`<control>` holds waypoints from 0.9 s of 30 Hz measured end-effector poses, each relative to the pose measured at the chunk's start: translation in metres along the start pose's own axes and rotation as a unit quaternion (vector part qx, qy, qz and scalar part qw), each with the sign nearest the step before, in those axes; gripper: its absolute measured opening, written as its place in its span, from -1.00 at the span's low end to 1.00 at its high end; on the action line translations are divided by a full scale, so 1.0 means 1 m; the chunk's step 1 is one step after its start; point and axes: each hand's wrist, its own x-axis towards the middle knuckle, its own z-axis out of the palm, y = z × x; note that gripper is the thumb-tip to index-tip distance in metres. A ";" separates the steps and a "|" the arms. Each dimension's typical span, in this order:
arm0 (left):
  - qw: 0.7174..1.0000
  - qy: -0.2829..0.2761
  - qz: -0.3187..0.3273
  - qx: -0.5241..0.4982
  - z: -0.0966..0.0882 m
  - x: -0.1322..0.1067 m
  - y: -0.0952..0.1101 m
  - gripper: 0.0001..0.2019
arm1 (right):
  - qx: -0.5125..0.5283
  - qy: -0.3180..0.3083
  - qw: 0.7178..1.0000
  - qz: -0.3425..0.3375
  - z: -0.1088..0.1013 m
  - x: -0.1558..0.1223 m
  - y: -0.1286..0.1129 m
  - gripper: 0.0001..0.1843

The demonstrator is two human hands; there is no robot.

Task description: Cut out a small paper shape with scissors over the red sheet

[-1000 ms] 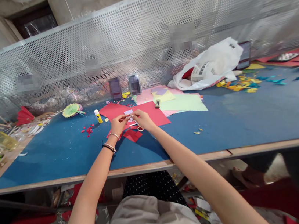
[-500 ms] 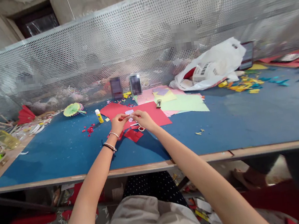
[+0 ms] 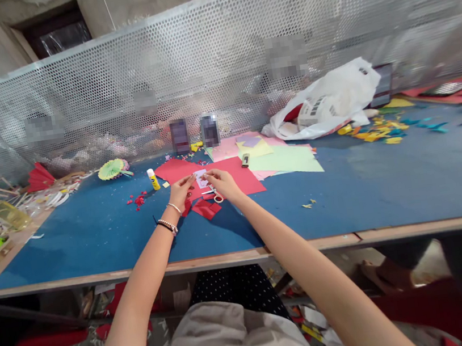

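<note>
My left hand (image 3: 181, 190) and my right hand (image 3: 222, 182) meet over a red paper sheet (image 3: 240, 176) on the blue table top (image 3: 94, 238). Both pinch a small pale lilac paper piece (image 3: 201, 178) between their fingertips. Small scissors with white handles (image 3: 214, 195) lie just under my right hand. A folded dark red paper scrap (image 3: 205, 208) lies in front of my wrists. Bracelets circle my left wrist.
A glue stick (image 3: 153, 179) stands left of the red sheet, with red scraps (image 3: 138, 200) nearby. Pale green and pink sheets (image 3: 285, 159) lie to the right, a white plastic bag (image 3: 328, 101) behind them. A perforated metal screen (image 3: 216, 66) backs the table. A paper fan (image 3: 111, 169) lies far left.
My hands have stayed over the red sheet. The left hand's fingers have shifted slightly on the pale paper piece, which now shows more between the two hands.
</note>
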 end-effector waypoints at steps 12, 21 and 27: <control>0.998 -0.040 -0.034 -0.029 0.000 0.000 -0.004 -0.62 | -0.028 0.037 0.997 -0.055 -0.002 -0.004 -0.010 -0.75; 0.998 -0.044 -0.041 -0.034 0.003 -0.004 -0.002 -0.64 | -0.073 0.030 0.993 -0.083 -0.002 -0.006 -0.015 -0.82; 0.997 -0.053 -0.047 -0.034 0.005 -0.006 0.000 -0.61 | -0.065 0.035 0.994 -0.085 -0.002 -0.006 -0.014 -0.85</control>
